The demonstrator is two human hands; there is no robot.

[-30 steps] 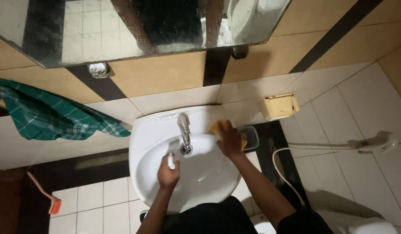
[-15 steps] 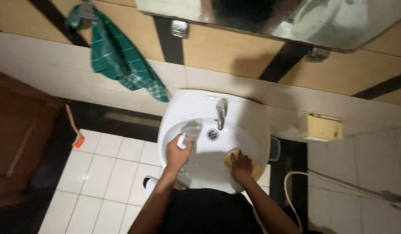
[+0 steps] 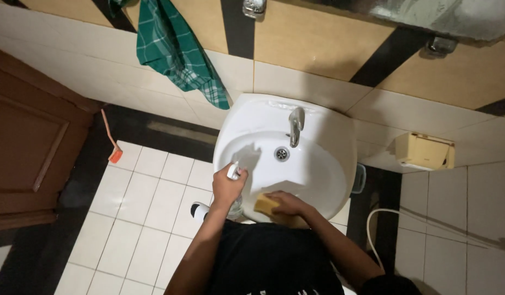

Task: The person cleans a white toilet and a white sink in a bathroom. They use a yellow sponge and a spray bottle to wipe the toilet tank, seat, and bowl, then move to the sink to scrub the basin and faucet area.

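My left hand (image 3: 226,188) is wrapped round a small spray bottle (image 3: 234,173), white nozzle up top, held over the near-left rim of the white sink (image 3: 323,131). Right hand (image 3: 285,203) is pressed flat-ish on a yellow sponge (image 3: 265,203), fingers curled over it, sponge touching the sink's front edge, w/ part of it hidden under my palm. Tap (image 3: 295,124) sits at the back, drain (image 3: 281,154) just in front of it. Green checked towel (image 3: 176,49) hangs on the wall to the left. Tan paper holder (image 3: 423,152) on the wall to the right. Brown door (image 3: 28,136) far left.
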